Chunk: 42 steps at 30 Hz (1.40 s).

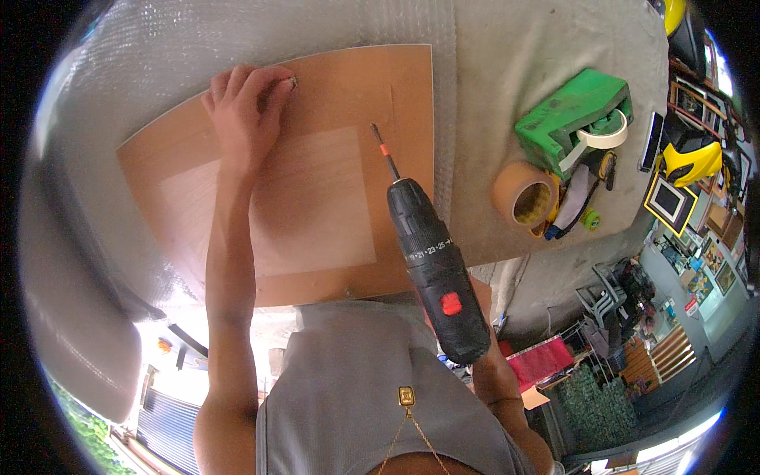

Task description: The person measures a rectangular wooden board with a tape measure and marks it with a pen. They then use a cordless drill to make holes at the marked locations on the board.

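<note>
A large brown board with a paler rectangle in its middle lies flat before me. My left hand rests near its far edge, thumb and fingers pinched together. A small greyish, metallic-looking piece shows at the fingertips; its kind is too small to tell. My right hand is mostly hidden beneath a black cordless drill with a red button, and holds it. The drill's long screwdriver bit, banded in orange, points away from me over the board's right part, apparently above the surface.
Bubble wrap lies under the board on a cloth-covered table. At the right sit a green tape dispenser with masking tape, a roll of brown tape and a dark-handled tool. Picture frames stand beyond the table.
</note>
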Motion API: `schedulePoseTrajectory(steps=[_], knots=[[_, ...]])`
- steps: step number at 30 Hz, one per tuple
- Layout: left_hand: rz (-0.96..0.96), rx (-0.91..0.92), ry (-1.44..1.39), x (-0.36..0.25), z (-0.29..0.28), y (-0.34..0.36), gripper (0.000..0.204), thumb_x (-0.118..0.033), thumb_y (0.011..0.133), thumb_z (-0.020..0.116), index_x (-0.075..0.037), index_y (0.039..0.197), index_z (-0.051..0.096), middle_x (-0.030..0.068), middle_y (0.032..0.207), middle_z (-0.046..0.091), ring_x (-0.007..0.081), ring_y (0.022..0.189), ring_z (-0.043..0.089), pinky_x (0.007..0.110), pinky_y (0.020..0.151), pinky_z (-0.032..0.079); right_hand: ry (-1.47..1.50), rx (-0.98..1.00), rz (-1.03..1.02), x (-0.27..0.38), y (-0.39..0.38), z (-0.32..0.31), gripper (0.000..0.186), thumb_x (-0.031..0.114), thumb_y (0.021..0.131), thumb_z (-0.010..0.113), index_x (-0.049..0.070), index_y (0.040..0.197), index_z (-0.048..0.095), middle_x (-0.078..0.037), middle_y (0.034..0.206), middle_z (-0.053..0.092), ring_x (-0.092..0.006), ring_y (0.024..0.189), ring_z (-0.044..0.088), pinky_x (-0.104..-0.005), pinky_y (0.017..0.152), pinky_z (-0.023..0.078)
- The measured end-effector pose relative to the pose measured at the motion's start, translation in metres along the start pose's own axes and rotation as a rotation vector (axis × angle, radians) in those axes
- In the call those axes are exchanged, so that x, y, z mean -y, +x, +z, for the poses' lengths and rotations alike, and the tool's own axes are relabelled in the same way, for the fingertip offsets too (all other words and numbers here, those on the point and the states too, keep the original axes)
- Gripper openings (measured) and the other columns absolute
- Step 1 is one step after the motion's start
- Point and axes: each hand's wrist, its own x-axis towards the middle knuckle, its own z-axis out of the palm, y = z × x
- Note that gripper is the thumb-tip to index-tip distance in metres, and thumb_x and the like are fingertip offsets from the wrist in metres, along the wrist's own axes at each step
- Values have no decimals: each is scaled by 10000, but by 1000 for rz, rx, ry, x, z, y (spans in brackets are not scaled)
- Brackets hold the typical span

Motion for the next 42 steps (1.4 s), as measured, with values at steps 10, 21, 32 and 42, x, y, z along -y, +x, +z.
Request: schedulePoseTrajectory(steps=[10,21,32,42], knots=[[20,-16,55,2,3,-1,108,-221,799,670,-166,892,661,-3,845,600,233,899,518,379,833,348,-728,38,-316,81,-7,18,315,190,760,693,42,1028,619,-137,911,632,-265,766,613,-379,677,503],[20,-57,99,1,6,1,111,-240,790,673,-157,860,649,0,832,583,232,872,524,380,802,355,-642,125,-86,123,17,30,330,143,737,708,63,1047,625,-88,955,632,-256,910,595,-385,803,465],[12,-74,41,2,7,2,139,-253,771,688,-160,870,656,-8,837,585,215,873,525,370,796,353,-726,106,-534,142,29,52,301,61,681,697,16,974,646,-62,936,647,-189,907,597,-335,829,466],[7,-100,-8,6,9,1,139,-282,744,697,-185,822,635,-41,804,565,187,881,525,372,780,332,-888,183,-588,162,40,55,371,49,621,711,-7,981,640,-66,944,655,-186,886,613,-318,826,474]])
